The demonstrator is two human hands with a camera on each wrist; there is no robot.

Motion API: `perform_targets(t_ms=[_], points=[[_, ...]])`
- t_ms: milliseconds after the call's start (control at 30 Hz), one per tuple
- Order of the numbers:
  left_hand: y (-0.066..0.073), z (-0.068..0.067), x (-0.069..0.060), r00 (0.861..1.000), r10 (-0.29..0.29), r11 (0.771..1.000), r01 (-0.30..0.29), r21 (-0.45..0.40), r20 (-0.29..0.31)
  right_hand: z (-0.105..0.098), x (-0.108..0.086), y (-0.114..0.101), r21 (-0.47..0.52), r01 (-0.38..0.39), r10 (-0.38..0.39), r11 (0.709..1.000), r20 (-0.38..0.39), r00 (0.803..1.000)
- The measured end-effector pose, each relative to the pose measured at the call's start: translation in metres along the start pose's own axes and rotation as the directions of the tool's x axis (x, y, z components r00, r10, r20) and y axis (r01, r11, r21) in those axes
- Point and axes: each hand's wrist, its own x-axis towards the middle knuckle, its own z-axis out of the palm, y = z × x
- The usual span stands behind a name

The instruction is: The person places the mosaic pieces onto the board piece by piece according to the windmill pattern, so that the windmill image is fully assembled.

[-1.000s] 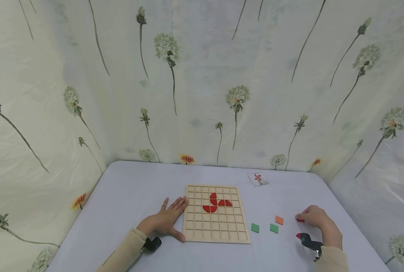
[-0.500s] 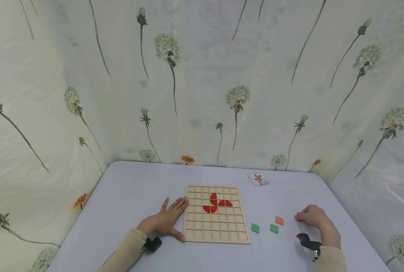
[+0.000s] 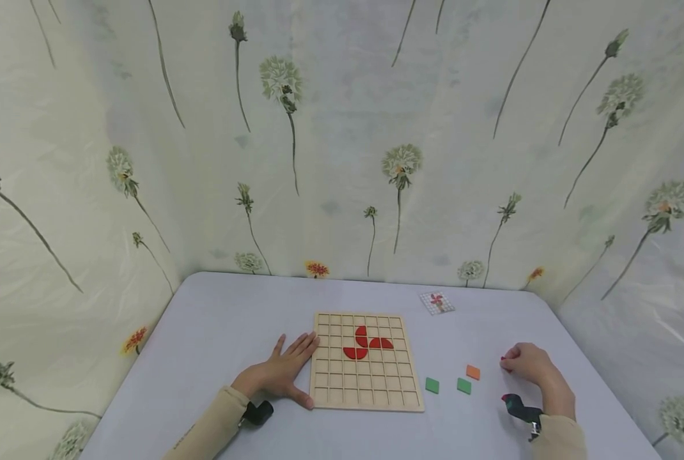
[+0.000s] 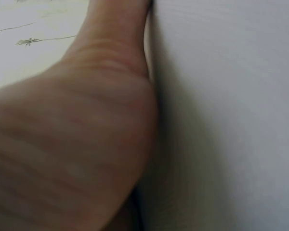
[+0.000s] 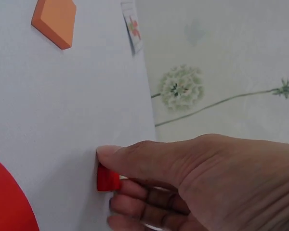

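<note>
Near the right edge of the tabletop (image 3: 233, 306), we see the right hand (image 3: 529, 361) pinching a red piece (image 5: 107, 179), slightly nearer the far edge than 1 second ago. The left hand (image 3: 284, 369) stays spread against the board (image 3: 358, 382), midway across.

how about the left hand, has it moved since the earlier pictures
No: the left hand shows no visible shift against the wooden board in the head view.
</note>
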Motion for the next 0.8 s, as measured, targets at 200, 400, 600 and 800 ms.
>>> perform_targets(t_ms=[200,400,600,800], points=[[0.000,-0.001,0.000,1.000,-0.012,1.000,0.012,0.001,0.002,0.006,0.007,-0.003,0.001,0.130,-0.130,0.992,-0.029,0.991],[-0.001,0.001,0.001,1.000,-0.015,1.000,0.015,0.005,0.003,0.010,0.010,-0.002,0.009,0.141,-0.141,0.990,-0.033,0.990],[-0.002,0.002,0.001,1.000,-0.019,1.000,0.019,0.000,0.007,0.005,0.006,-0.002,0.027,0.133,-0.131,0.991,-0.055,0.990],[-0.001,0.002,0.002,1.000,-0.021,1.000,0.021,-0.003,0.011,-0.007,-0.002,-0.003,0.072,-0.031,0.042,0.997,-0.162,0.986]])
